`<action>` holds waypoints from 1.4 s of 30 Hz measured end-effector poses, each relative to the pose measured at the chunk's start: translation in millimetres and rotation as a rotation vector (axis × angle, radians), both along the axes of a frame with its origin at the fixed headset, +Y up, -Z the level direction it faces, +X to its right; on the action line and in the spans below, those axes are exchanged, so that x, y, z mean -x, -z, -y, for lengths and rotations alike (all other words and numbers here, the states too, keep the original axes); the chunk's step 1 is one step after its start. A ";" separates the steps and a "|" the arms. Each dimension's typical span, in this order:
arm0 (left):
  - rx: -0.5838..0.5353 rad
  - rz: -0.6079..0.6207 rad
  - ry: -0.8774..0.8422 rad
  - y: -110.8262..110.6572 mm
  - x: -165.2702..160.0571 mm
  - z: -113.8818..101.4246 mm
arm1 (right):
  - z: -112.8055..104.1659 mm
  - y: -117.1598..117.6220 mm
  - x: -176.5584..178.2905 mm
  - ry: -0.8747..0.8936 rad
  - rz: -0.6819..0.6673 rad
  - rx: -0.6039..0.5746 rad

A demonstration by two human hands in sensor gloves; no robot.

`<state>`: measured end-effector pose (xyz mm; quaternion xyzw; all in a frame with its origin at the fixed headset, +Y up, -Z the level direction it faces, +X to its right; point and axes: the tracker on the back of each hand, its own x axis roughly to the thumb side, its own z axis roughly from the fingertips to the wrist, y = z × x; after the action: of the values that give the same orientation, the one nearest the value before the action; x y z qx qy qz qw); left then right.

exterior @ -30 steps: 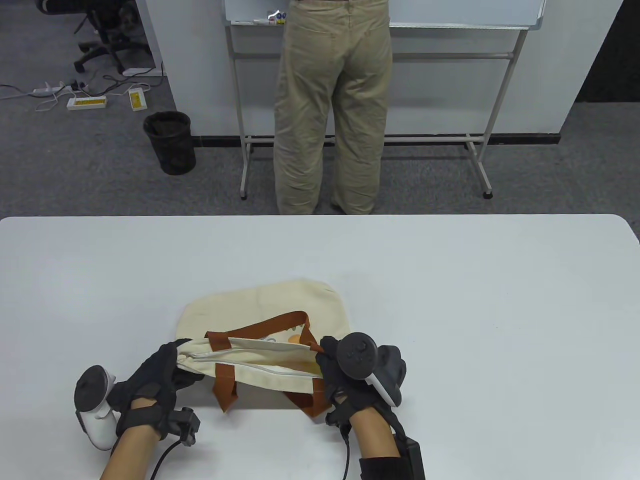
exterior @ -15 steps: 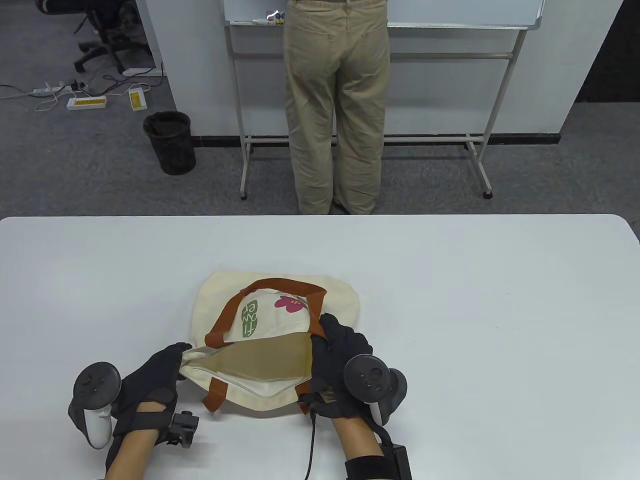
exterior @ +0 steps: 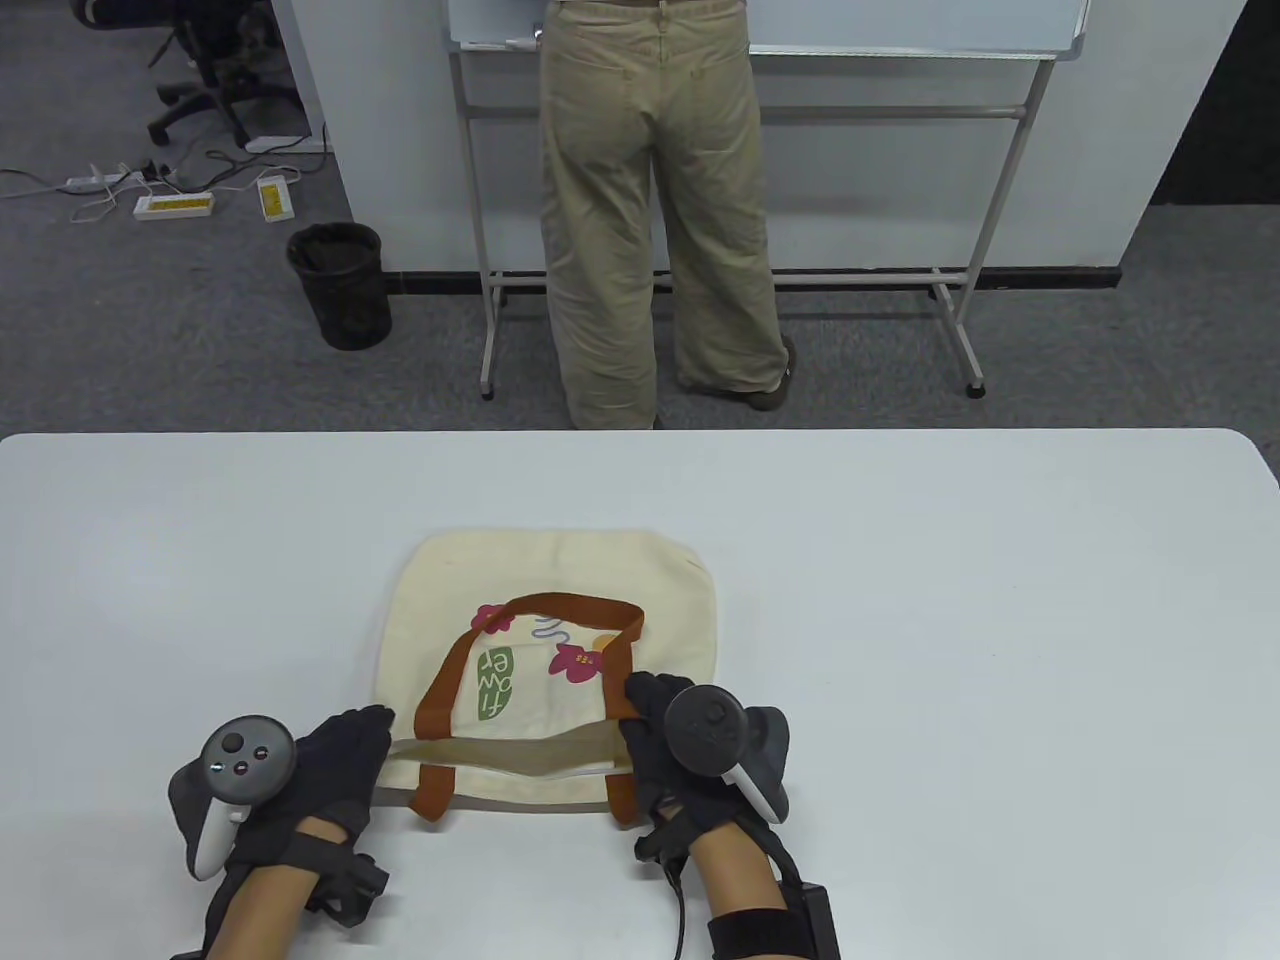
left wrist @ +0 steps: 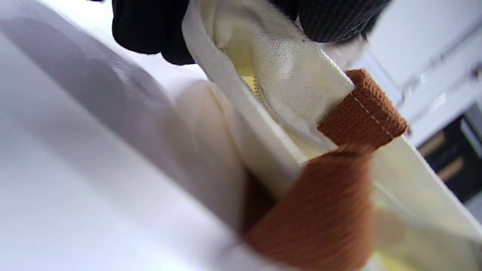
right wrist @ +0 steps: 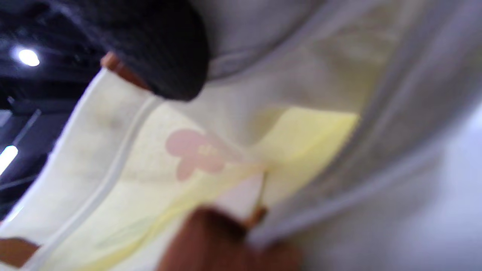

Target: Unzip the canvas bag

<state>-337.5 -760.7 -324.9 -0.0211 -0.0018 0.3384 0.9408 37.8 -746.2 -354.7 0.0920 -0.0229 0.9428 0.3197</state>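
Note:
A cream canvas bag [exterior: 560, 580] with brown straps [exterior: 440, 690] and a flower print lies flat on the white table [exterior: 900, 560]. Its mouth faces me and gapes a little, with the zip parted. My left hand [exterior: 345, 755] grips the left end of the mouth; the left wrist view shows its fingers [left wrist: 150, 30] pinching the cloth edge [left wrist: 271, 67] by the zip teeth. My right hand [exterior: 650, 730] grips the right end of the mouth by the brown strap. The right wrist view shows the bag's inside [right wrist: 211, 150], blurred.
A person in beige trousers [exterior: 650, 220] stands beyond the table's far edge at a whiteboard stand [exterior: 960, 290]. A black bin [exterior: 340, 285] and power strips [exterior: 175, 205] lie on the floor at the left.
The bag was held up with its mouth pulled wide; both hands have lowered it flat onto the table and the mouth has narrowed. The person behind has stepped left.

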 end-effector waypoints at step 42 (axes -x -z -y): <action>-0.298 0.183 0.342 -22.0 -58.3 -64.3 | -49.0 -28.3 12.6 -0.170 -0.030 -0.229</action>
<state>-279.2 -696.3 -302.9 0.0876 -0.1332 0.1669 0.9730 25.2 -697.2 -326.4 0.1434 -0.1178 0.9562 0.2266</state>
